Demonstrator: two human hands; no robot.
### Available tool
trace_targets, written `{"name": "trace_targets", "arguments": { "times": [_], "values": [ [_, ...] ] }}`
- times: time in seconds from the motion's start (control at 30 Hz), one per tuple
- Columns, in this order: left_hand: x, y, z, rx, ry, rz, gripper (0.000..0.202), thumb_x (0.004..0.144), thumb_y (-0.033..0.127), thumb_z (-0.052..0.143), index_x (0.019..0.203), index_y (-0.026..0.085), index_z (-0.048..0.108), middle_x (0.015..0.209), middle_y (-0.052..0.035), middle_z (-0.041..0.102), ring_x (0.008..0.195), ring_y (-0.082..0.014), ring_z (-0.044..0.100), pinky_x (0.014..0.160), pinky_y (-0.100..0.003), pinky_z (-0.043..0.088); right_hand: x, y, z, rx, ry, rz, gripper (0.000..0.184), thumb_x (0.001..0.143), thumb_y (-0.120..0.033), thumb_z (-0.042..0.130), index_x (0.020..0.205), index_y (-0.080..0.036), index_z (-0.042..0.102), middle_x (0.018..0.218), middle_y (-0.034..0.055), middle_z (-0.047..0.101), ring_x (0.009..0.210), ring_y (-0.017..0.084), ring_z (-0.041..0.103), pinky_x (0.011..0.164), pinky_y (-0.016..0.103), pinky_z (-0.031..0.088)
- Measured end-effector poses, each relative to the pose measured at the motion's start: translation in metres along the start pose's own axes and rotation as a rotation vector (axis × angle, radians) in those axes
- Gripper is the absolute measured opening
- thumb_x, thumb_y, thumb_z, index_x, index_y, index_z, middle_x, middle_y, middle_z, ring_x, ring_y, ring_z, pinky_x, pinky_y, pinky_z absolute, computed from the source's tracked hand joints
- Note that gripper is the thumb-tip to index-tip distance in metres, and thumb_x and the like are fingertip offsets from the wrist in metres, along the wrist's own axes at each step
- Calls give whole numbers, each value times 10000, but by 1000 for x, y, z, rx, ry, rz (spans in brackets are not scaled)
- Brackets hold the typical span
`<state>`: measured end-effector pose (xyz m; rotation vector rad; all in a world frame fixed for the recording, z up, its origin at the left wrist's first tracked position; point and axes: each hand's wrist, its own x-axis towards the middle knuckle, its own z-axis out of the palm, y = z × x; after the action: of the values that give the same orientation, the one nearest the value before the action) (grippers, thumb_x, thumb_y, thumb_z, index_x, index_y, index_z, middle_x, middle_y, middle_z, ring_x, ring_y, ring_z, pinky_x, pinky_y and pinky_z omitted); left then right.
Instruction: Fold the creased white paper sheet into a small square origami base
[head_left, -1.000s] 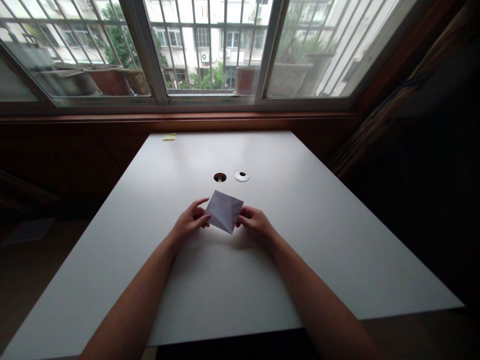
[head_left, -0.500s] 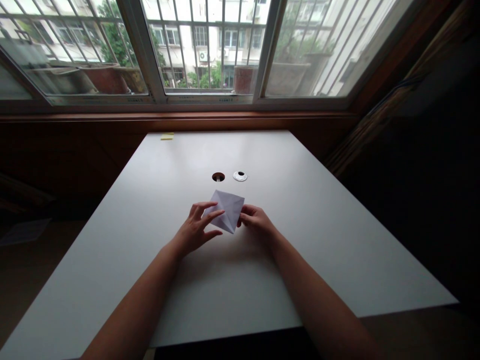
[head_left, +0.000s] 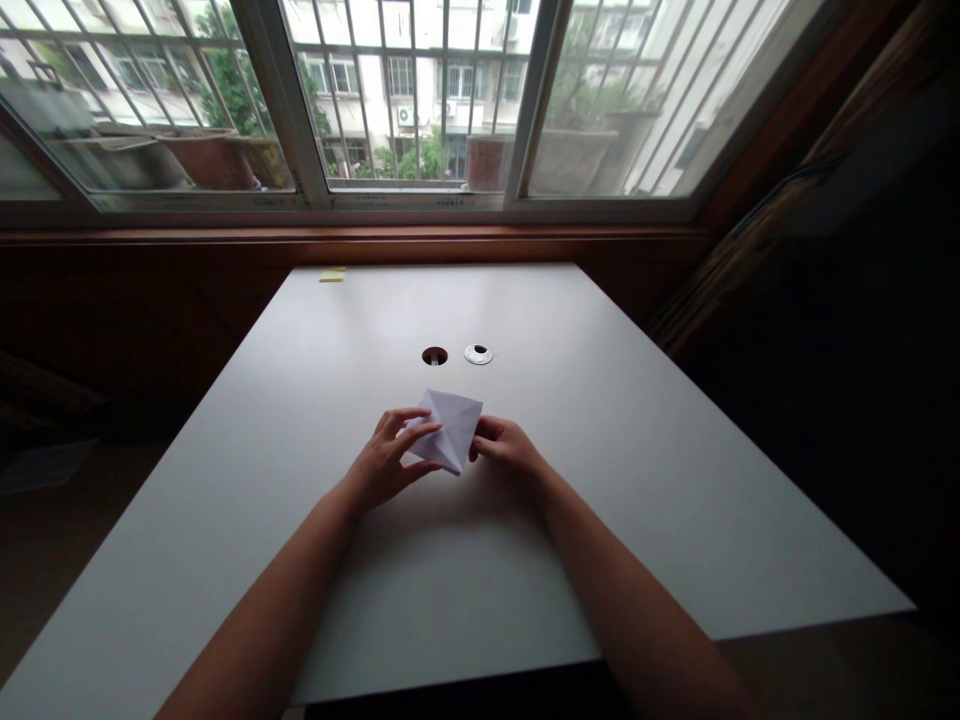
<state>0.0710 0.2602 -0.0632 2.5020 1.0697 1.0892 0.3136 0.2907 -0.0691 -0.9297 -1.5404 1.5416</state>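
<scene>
Your left hand (head_left: pixel 386 462) grasps the left part of the folded white paper diamond (head_left: pixel 454 428). The index and middle fingers lie across its upper face and the thumb sits at its lower edge. Your right hand (head_left: pixel 506 452) pinches the right corner of the same piece between thumb and curled fingers. Both hands are closed on the paper; neither is released.

The folded white paper diamond is near the middle of the flat white rectangular table (head_left: pixel 450 600), on your side of the two round fittings. Its far corner points toward the window. A crease runs across its face, and the lower left portion is covered by your left fingers. The piece appears slightly raised off the table at the near tip, but this angle does not show contact clearly.

Beyond the paper, and apart from it, note the open round cable hole (head_left: pixel 434 356) with the white round plastic cap (head_left: pixel 478 354) just beside it on the right. A small yellow paper note (head_left: pixel 332 274) lies at the far left edge of the table; any writing on it is too small to read.

The barred metal-framed window (head_left: pixel 420 100) runs along the far wall. The area to the right of the table is in deep shadow and nothing there can be made out. Both forearms are cut off by the lower frame edge.
</scene>
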Motion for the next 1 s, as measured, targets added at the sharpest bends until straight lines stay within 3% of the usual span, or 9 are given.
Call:
{"name": "trace_targets", "arguments": {
  "times": [0.17,0.27,0.4,0.5,0.6,0.67,0.77,0.93,1.0],
  "values": [
    [2,-2,-4,-54,99,-68,352,905,275,615,1255,262,581,1242,-105,558,1135,-228,565,955,-420,520,0,-1,0,-29,-10,2,334,746,-442,743,874,-138,697,739,47,692,593,144,610,580,281,498],
    [2,-3,-6,-121,195,-162,231,941,268,550,1156,230,625,1149,-86,596,1002,-187,610,857,-341,550,0,2,-1,-44,-14,-2,349,755,-470,740,854,-139,693,710,37,678,602,144,613,584,276,493],
    [1,-7,-6,-211,320,-366,182,926,338,567,898,184,660,942,-58,637,854,-168,618,762,-283,546,1,9,-4,-65,-11,9,352,761,-475,739,840,-137,684,733,51,696,628,157,632,602,287,500],
    [1,-12,-3,-469,401,-571,266,877,433,620,891,171,662,846,-35,665,791,-179,649,767,-311,561,4,13,-5,-78,0,5,346,771,-473,730,824,-138,663,744,60,697,644,165,639,613,297,506],
    [2,-18,1,-749,456,-718,346,830,481,662,919,148,646,844,-31,695,774,-200,691,814,-379,575,6,15,-4,-116,92,-57,394,781,-455,724,1023,-160,627,805,38,673,651,149,622,615,288,511],
    [3,-20,3,-850,494,-761,357,810,477,687,898,137,626,837,-33,705,784,-215,707,837,-419,576,5,15,-2,-172,223,-124,620,766,-431,742,1288,-217,485,986,52,648,693,141,609,602,277,516],
    [4,-20,6,-979,467,-788,375,811,460,692,961,126,615,885,-57,723,833,-240,719,858,-466,572,1,12,1,-335,381,-240,819,764,-395,742,1446,-304,298,1291,109,500,874,179,595,637,301,547],
    [6,-18,7,-1071,367,-803,402,816,438,693,1032,106,622,973,-107,735,878,-266,720,870,-487,567,-3,5,6,-734,285,-407,487,842,-317,666,1315,-311,549,1413,100,407,1191,267,500,989,450,476],
    [7,-16,6,-1105,330,-785,408,826,435,685,1065,110,621,1011,-117,733,896,-274,719,878,-489,565,-2,3,9,-847,213,-435,474,850,-345,665,1312,-309,567,1434,99,410,1249,289,463,1046,477,427]
  ]
}}
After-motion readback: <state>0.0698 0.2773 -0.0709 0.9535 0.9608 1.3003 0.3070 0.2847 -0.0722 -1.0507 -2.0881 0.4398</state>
